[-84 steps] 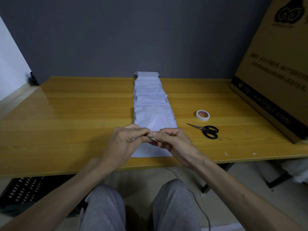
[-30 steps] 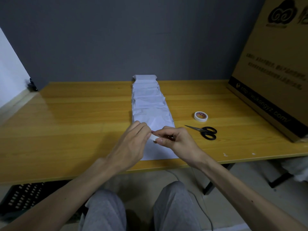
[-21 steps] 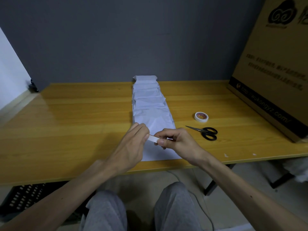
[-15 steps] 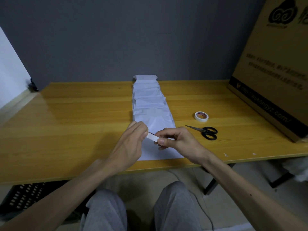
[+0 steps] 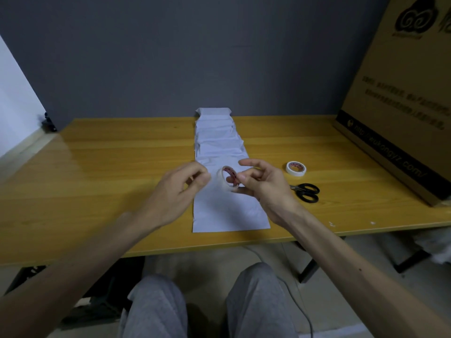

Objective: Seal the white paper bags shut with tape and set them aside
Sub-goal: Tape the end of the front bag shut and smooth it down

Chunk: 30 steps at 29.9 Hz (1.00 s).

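Several white paper bags [image 5: 219,142] lie overlapped in a row down the middle of the wooden table [image 5: 97,181]; the nearest bag [image 5: 229,215] reaches almost to the front edge. Above that bag my right hand [image 5: 263,186] holds a white tape roll [image 5: 225,181] upright, with fingers through its core. My left hand [image 5: 183,189] is just left of the roll, thumb and fingertips pinched together on the tape's free end. The strip itself is hard to make out against the white paper.
A second white tape roll [image 5: 295,168] lies flat to the right of the bags, with black-handled scissors [image 5: 306,192] just in front of it. A large cardboard box [image 5: 402,106] stands at the table's right end. My knees are under the front edge.
Both hands rose slightly off the nearest bag and drew apart. The roll in my right hand turned so that its open core faces me.
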### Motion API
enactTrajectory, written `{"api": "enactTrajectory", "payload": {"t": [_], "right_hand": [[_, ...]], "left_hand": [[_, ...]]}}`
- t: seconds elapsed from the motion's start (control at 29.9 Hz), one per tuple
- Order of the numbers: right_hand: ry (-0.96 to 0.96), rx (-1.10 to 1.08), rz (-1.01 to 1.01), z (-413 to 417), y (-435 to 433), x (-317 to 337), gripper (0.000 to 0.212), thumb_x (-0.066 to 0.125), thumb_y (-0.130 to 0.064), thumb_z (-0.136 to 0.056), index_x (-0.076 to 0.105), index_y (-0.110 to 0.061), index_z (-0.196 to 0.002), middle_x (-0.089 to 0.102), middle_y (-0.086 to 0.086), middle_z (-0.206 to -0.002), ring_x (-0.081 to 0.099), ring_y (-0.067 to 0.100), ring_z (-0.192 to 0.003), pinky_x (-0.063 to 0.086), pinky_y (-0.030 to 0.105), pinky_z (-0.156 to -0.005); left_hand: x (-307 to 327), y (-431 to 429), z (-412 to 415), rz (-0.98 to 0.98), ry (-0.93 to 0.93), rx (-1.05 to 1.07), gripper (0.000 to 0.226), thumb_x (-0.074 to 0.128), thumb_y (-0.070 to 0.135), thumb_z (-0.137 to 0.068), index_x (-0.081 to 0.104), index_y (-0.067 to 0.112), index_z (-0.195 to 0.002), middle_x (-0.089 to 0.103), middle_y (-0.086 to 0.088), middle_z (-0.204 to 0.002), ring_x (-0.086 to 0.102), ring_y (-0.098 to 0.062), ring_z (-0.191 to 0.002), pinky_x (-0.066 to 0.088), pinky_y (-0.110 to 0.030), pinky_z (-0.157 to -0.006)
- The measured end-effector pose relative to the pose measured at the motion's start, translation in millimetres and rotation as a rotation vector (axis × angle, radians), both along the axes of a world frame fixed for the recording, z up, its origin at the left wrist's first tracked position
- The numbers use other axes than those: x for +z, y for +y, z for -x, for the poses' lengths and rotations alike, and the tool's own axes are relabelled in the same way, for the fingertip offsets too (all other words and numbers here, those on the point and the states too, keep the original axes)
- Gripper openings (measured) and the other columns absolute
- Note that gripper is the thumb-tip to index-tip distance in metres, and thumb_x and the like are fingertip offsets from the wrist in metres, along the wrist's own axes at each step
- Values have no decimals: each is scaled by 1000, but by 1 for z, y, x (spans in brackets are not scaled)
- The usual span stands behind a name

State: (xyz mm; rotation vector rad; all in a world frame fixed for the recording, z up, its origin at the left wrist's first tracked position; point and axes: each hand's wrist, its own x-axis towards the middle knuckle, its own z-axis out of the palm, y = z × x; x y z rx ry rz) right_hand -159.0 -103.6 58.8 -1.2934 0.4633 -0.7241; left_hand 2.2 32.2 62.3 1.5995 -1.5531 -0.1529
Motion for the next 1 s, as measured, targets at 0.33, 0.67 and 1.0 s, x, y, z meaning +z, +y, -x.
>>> {"api": "enactTrajectory", "payload": {"t": [0.33, 0.67, 1.0], "right_hand": [[305, -204, 495, -9, 12, -4, 28, 69, 8, -76, 68, -15, -90, 57, -10, -64, 62, 8, -68, 53, 27, -74], [257, -411, 734, -19, 23, -23, 9, 68, 1, -83, 72, -4, -89, 66, 4, -93, 69, 14, -69, 53, 18, -62], [196, -491, 950, -20, 30, -27, 11, 68, 2, -81, 73, -1, -90, 72, 7, -88, 68, 13, -72, 51, 12, -62]], "left_hand": [[-6, 2, 22, -450, 1057, 137, 39, 47, 38, -98, 55, 2, -86, 55, -12, -68, 53, -19, -52, 46, -26, -46], [-5, 1, 39, -504, 1296, 47, 31, 47, 29, -99, 58, 3, -86, 59, -7, -65, 55, -18, -53, 50, -27, -49], [-10, -3, 35, -411, 1269, 146, 26, 46, 16, -99, 52, 10, -74, 46, -3, -58, 47, -15, -50, 45, -25, -46]]}}
